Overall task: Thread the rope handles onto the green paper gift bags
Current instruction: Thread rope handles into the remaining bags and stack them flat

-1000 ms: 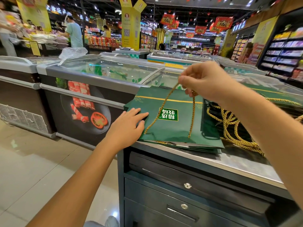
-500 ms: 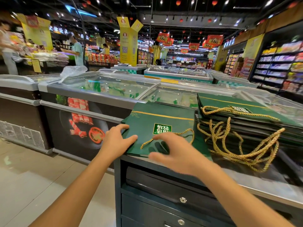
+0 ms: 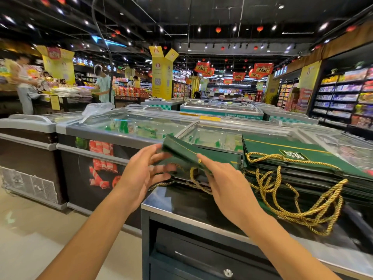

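A flat green paper gift bag (image 3: pixel 182 151) is lifted off the counter, its left end tilted up. My left hand (image 3: pixel 144 170) is at that left end, thumb near the corner and straight, spread fingers under the bag; it is blurred. My right hand (image 3: pixel 222 180) grips the bag's near edge, index finger lying on top and the other fingers below. A gold rope handle (image 3: pixel 193 178) hangs in a loop under the bag. More flat green bags (image 3: pixel 181 179) lie beneath it on the counter.
A stack of green bags (image 3: pixel 292 156) with gold rope handles (image 3: pixel 302 207) spilling forward lies on the right of the steel counter (image 3: pixel 181 211). Glass-topped chest freezers (image 3: pixel 125 126) stand behind and to the left. Shoppers stand far left.
My right hand let the rope down, then took the bag's near edge. Both hands have raised the top bag off the pile and tilted it. The camera has tipped upward.
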